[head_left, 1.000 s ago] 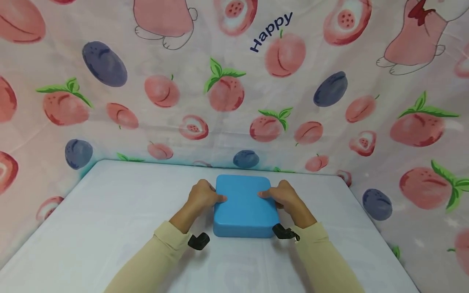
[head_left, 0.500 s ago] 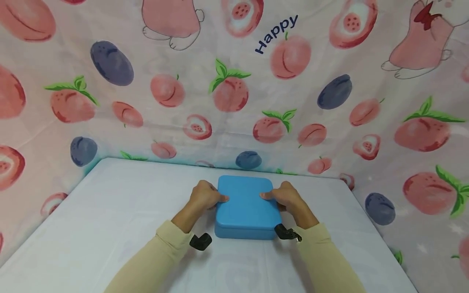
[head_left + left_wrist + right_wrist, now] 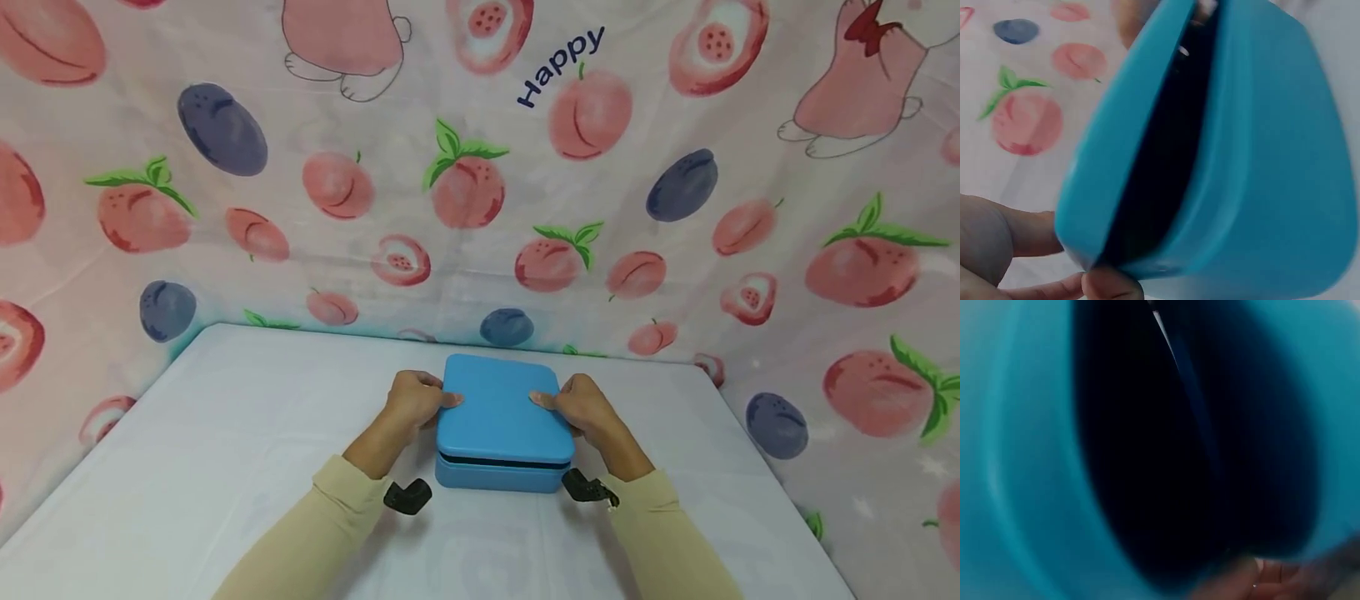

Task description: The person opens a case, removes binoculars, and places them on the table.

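Note:
A blue box stands on the white table, its lid [image 3: 502, 408] raised at the near side above the base [image 3: 498, 477]. A dark gap runs between them. My left hand [image 3: 412, 400] holds the lid's left edge, thumb on top. On the opposite edge my right hand [image 3: 585, 402] grips the lid the same way. In the left wrist view, a thumb and a fingertip pinch the lid [image 3: 1116, 156] beside the base [image 3: 1285, 156]. The right wrist view is blurred, with the dark inside [image 3: 1147, 456] between blue walls and fingers low at the right. The contents cannot be made out.
The white-covered table [image 3: 262, 433] extends to both sides of the box. A fruit-printed cloth [image 3: 465, 275] hangs behind the table and along its sides. A small black device [image 3: 407, 497] sits at the left wrist, another [image 3: 588, 487] at the right.
The lid was down on the base in the earlier frames. Its near edge is now lifted, and a dark gap shows. Both hands keep their hold on its sides.

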Demonstrator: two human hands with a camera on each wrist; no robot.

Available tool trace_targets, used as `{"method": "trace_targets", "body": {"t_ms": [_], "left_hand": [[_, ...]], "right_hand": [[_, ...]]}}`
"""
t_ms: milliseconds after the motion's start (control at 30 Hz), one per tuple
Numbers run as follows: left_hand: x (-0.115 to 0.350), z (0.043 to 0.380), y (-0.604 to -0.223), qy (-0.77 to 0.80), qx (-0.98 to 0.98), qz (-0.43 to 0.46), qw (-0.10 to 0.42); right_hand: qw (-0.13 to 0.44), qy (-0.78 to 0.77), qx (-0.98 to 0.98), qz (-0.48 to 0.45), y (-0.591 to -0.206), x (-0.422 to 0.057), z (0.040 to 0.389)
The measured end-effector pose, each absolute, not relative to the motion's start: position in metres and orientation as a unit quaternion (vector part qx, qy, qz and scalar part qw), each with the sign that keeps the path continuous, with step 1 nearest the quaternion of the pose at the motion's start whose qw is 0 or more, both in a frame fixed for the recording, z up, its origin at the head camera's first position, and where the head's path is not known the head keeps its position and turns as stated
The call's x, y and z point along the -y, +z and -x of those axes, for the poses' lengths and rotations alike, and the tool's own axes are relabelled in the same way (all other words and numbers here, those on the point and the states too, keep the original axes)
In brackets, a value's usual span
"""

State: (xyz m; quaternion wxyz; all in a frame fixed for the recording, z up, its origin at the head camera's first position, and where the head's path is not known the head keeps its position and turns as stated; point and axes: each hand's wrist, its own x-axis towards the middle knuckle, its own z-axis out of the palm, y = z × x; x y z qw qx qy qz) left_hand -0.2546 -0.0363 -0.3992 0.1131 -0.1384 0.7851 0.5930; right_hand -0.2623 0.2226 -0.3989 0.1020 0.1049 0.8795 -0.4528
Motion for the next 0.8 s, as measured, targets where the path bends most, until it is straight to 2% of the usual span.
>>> {"method": "trace_targets", "body": {"t_ms": [433,800], "left_hand": [[0.039,0.256,-0.401,0.638,-0.752,0.113,0.119],[0.057,0.256,-0.392,0.669,-0.725,0.092,0.135]], "right_hand": [[0.04,-0.461,-0.883,-0.077,-0.399,-0.229,0.254],[0.037,-0.558,-0.828,-0.046,-0.38,-0.229,0.239]]}}
